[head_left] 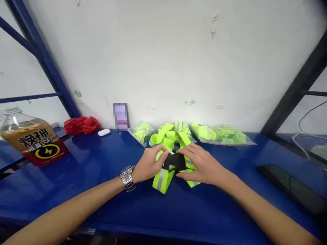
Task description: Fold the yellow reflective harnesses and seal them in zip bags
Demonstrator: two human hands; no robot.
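A neon-yellow reflective strap vest with silver stripes lies loosely bunched on the blue table, its loops spread toward the wall. A black strap section sits in its middle. My left hand, with a metal watch at the wrist, pinches the left end of this black part between thumb and forefinger. From the right, my right hand curls its fingers and thumb around the other side of the black part. The palms and some of the straps under the fingers are hidden.
Behind the vest, clear bags of folded yellow straps line the wall. A phone leans there, near a white case and a red plastic bag. A large bottle stands left; a dark flat object lies right. Metal posts flank the table.
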